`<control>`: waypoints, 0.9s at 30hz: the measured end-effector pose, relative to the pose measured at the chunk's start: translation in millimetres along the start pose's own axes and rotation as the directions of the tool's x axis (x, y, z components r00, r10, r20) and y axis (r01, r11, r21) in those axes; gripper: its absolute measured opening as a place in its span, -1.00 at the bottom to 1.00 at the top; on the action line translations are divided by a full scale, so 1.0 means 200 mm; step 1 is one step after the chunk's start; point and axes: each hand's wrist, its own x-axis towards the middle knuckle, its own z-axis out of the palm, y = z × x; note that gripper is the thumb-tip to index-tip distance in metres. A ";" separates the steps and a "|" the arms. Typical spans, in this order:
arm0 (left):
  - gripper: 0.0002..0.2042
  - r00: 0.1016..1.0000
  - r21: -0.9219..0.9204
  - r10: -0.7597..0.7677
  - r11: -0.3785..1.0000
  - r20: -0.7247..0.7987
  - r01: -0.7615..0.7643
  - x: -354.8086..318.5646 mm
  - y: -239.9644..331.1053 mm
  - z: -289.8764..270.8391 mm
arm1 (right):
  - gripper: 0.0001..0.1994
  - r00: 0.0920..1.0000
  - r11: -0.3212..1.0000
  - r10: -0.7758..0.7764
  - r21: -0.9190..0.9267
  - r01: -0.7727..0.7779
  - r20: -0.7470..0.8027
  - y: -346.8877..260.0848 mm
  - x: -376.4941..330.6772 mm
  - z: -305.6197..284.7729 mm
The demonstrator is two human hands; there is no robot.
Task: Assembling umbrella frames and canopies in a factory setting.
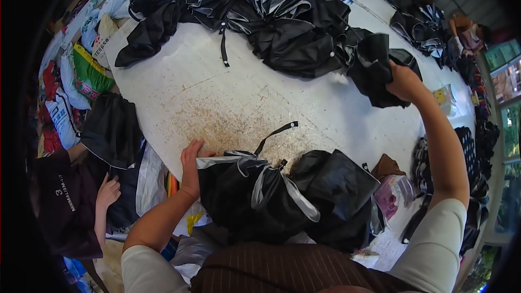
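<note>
At the far right of the table, my right hand (403, 82) is closed on the black fabric of an umbrella (372, 68), which looks loosely folded. My left hand (191, 169) rests by the near left table edge, fingers stretched out, beside another black umbrella (233, 198). That one has a silver lining and a strap (274, 133) with a snap button lying out over the table. Right of it, close to my body, sits more black umbrella fabric (336, 190). Whether my left palm presses on the fabric is hard to tell.
A row of black umbrellas (271, 11) lies along the far side of the white table (190, 81), which is scattered with brownish specks. At left, a person's hand (107, 191) is beneath a black umbrella (111, 130). A clear plastic bag (393, 195) stands at near right.
</note>
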 end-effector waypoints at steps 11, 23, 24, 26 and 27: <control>-0.46 0.995 -0.175 0.082 0.980 -0.051 -0.089 -0.11 0.00 -0.04 | -0.54 1.000 0.949 -0.013 0.315 0.009 0.012 -0.02 -1.22 0.13; -0.19 0.945 0.224 0.064 0.964 0.321 -0.141 -0.21 0.56 -0.08 | -0.50 0.937 0.835 0.026 0.523 0.171 -0.347 -0.03 -1.70 0.00; -0.19 0.963 0.245 0.078 0.959 0.258 -0.143 -0.16 0.64 -0.13 | -0.49 0.911 0.895 -0.057 0.383 0.228 -0.409 -0.06 -1.69 -0.01; -0.20 0.959 0.113 0.273 0.958 -0.082 -0.263 -0.08 0.84 -0.30 | -0.49 0.917 0.914 -0.121 0.318 0.252 -0.381 -0.07 -1.73 -0.03; -0.20 0.954 0.108 0.291 0.953 -0.073 -0.283 -0.09 0.91 -0.40 | -0.48 0.919 0.925 -0.182 0.257 0.281 -0.351 -0.08 -1.78 -0.05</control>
